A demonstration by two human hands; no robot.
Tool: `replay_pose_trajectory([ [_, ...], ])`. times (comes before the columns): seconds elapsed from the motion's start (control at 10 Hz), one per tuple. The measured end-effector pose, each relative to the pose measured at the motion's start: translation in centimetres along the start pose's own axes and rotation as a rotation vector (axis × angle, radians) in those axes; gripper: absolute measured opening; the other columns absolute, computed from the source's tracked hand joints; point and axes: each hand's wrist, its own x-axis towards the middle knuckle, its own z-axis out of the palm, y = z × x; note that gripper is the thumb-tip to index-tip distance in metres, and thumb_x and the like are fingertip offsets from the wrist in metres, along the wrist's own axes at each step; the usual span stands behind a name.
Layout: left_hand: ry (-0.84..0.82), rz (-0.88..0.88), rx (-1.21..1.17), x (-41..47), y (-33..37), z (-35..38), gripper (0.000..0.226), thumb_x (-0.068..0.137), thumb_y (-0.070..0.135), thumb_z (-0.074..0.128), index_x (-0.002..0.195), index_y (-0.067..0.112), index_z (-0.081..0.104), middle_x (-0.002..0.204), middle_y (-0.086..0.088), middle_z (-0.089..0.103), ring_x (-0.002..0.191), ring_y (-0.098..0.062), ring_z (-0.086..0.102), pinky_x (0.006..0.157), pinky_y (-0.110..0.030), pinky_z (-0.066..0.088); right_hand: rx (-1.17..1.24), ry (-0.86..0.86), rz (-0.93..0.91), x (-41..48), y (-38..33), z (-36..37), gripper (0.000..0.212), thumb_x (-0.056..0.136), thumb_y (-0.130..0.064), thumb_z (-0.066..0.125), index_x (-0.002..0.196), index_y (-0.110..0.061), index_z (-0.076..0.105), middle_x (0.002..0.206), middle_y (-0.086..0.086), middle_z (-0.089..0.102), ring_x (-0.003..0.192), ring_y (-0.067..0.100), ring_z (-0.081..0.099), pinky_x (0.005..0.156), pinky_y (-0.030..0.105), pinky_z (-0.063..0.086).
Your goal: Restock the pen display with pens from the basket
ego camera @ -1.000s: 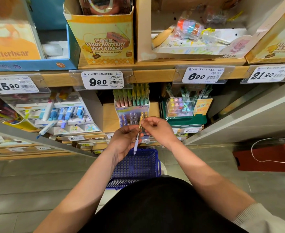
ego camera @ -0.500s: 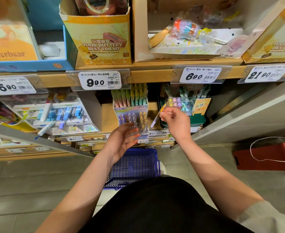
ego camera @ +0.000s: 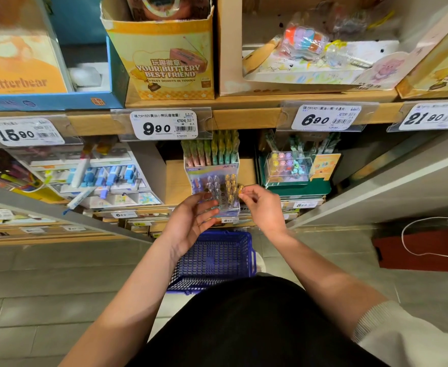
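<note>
— So where is the right hand?

— Reached forward to the clear pen display on the lower shelf, wrist bent slightly, thumb and forefinger pinched together on the yellow top of a pen. That pen stands at the right edge of the display's front rows, just beside the other yellow-capped ones. The remaining fingers curl loosely below the pinch.

— And the left hand?

— Left of that pinch and a little lower, palm turned up and toward the display, fingers spread and relaxed, gripping nothing. Its fingertips lie against the display's front lower face.

— The basket?

— Blue mesh, on the floor directly beneath both hands, close to the person's body. I cannot tell what lies inside it.

— Anything past the pinch?

— More pens, upright in the display's back rows.
</note>
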Motion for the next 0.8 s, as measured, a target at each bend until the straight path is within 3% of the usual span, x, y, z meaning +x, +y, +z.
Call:
replay_pose_trajectory([
  [0.1,-0.004,-0.004,0.0,0.1,0.1,0.1,0.026,0.104,0.032,0.048,0.114,0.014,0.065,0.102,-0.008,0.076,0.082,-0.017,0.072,0.076,-0.03,0.055,-0.066,-0.076,-0.033,-0.2,0.7,1.0,0.016,0.092,-0.017,0.073,0.107,-0.013,0.074,0.098,-0.001,0.077,0.088,0.006,0.07,0.087,0.02,0.056],
  [0.2,-0.007,0.004,0.009,0.2,0.3,0.3,0.025,0.105,0.031,0.048,0.112,0.015,0.064,0.101,-0.007,0.076,0.081,-0.017,0.072,0.076,-0.029,0.055,-0.116,-0.097,-0.044,-0.2,1.2,1.5,0.014,0.092,-0.018,0.073,0.105,-0.013,0.074,0.097,0.0,0.077,0.086,0.011,0.071,0.086,0.031,0.058],
  [0.3,-0.008,0.011,0.014,0.5,0.5,0.4,0.024,0.105,0.031,0.048,0.111,0.015,0.065,0.102,-0.008,0.075,0.081,-0.017,0.072,0.076,-0.03,0.055,-0.131,-0.11,-0.016,0.0,1.4,1.6,0.012,0.092,-0.02,0.073,0.103,-0.016,0.073,0.093,-0.004,0.076,0.082,0.011,0.07,0.081,0.035,0.059],
  [0.5,-0.029,0.012,0.025,1.0,0.8,0.4,0.026,0.105,0.032,0.047,0.116,0.015,0.064,0.099,-0.006,0.076,0.083,-0.018,0.071,0.079,-0.033,0.054,-0.114,-0.187,0.094,0.6,1.2,1.2,0.023,0.088,-0.03,0.077,0.108,-0.022,0.07,0.088,-0.01,0.07,0.081,0.009,0.066,0.083,0.03,0.057],
  [0.7,-0.023,0.065,0.113,0.4,2.0,1.0,0.026,0.105,0.035,0.046,0.108,0.016,0.065,0.098,-0.007,0.074,0.086,-0.022,0.07,0.082,-0.035,0.052,0.182,-0.251,0.239,0.1,-2.4,-2.3,0.03,0.092,-0.047,0.067,0.116,-0.029,0.063,0.091,-0.007,0.069,0.09,0.012,0.07,0.086,0.03,0.057],
  [0.8,-0.044,0.159,0.181,-0.1,2.7,1.2,0.026,0.105,0.033,0.046,0.109,0.014,0.064,0.099,-0.009,0.073,0.086,-0.023,0.07,0.082,-0.036,0.051,0.402,-0.245,0.254,0.2,-5.2,-3.6,0.023,0.097,-0.039,0.062,0.116,-0.026,0.064,0.098,-0.005,0.069,0.094,0.016,0.07,0.088,0.036,0.06],
])
